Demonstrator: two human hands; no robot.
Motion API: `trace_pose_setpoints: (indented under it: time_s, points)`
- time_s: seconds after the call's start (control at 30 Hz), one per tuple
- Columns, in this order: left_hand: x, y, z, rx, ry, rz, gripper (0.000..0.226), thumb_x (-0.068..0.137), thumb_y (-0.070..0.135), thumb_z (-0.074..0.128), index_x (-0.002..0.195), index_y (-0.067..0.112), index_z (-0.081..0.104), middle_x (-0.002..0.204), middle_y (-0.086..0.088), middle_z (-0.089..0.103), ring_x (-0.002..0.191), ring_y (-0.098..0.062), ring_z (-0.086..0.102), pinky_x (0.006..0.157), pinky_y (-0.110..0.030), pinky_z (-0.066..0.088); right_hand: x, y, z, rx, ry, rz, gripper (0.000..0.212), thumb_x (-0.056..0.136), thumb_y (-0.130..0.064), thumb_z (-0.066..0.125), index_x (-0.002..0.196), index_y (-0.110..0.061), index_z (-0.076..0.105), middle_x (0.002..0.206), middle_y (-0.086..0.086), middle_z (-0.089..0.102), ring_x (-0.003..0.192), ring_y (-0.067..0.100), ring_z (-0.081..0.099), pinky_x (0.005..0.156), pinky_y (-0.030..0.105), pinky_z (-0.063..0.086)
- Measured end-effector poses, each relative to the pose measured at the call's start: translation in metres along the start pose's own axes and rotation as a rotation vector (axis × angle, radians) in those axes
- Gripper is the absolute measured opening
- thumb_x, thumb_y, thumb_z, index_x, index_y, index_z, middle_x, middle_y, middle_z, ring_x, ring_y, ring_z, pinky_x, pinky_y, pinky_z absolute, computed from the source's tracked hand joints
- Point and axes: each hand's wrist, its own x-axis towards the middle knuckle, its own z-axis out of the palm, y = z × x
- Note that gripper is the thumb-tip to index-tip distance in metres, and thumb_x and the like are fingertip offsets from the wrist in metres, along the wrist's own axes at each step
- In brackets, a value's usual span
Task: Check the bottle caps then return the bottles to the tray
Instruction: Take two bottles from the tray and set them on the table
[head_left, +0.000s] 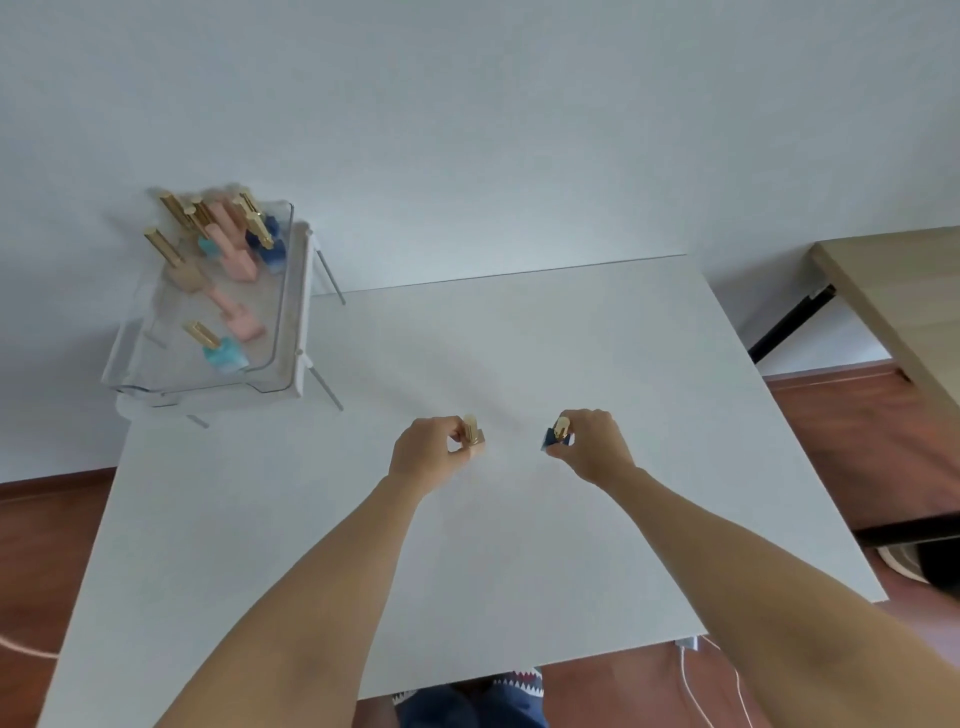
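- A plain pale wall backs a white table; wooden floor shows on both sides, and the corner of a tan wooden table juts in at the far right.
- At the white table's far left corner sits a clear plastic tray on a white frame. Inside it stand about eight bottles with long gold caps, bodies in pink, turquoise, blue and beige. Blur makes an exact count unsure.
- Two bottles are out of the tray, one per hand, near the table's middle and well apart from the tray.
- The left hand has its fingers pinched around a beige bottle. The grip looks placed on the body, which would leave the cap free to be tested.
- The right hand has its fingers closed around a dark blue bottle, with the fingertips up near the gold cap, as though to try its tightness.
- Both bottles stand roughly upright, long axis vertical, caps pointing up toward the camera. Whether their bases touch the table I cannot tell.
- The bottles in the tray appear splayed up and to the left, likely from the wide lens.
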Motion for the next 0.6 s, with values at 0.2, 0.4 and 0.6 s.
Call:
trace_pose_setpoints:
  time_s: [0.2,0.4,0.6]
  points:
    - [-0.004,-0.013,0.013,0.013,-0.013,-0.033,0.017,0.078,0.038,0.07,0.087,0.023,0.07,0.092,0.009,0.072,0.085,-0.017,0.065,0.073,-0.029,0.052,0.002,0.007,0.015,-0.037,-0.012,0.014,0.007,0.081,-0.015,0.066,0.083,-0.016,0.073,0.083,0.003,0.072,0.088,0.024,0.059,0.087,0.036,0.047]
    - [-0.001,-0.021,0.018,0.033,-0.013,-0.034,0.018,0.078,0.036,0.071,0.092,0.025,0.07,0.095,0.01,0.072,0.085,-0.016,0.065,0.07,-0.026,0.05,0.007,0.015,0.026,-0.064,-0.017,0.008,0.007,0.079,-0.02,0.069,0.085,-0.017,0.071,0.084,0.0,0.071,0.091,0.025,0.06,0.089,0.036,0.045]
    - [-0.004,-0.02,-0.005,0.071,-0.02,0.013,0.051,0.079,0.021,0.073,0.127,0.02,0.058,0.122,0.006,0.063,0.097,-0.021,0.062,0.083,-0.03,0.049,0.01,0.012,0.006,0.0,-0.021,-0.039,0.072,0.072,-0.071,0.063,0.127,-0.025,0.05,0.113,-0.005,0.059,0.116,0.017,0.044,0.102,0.035,0.028]
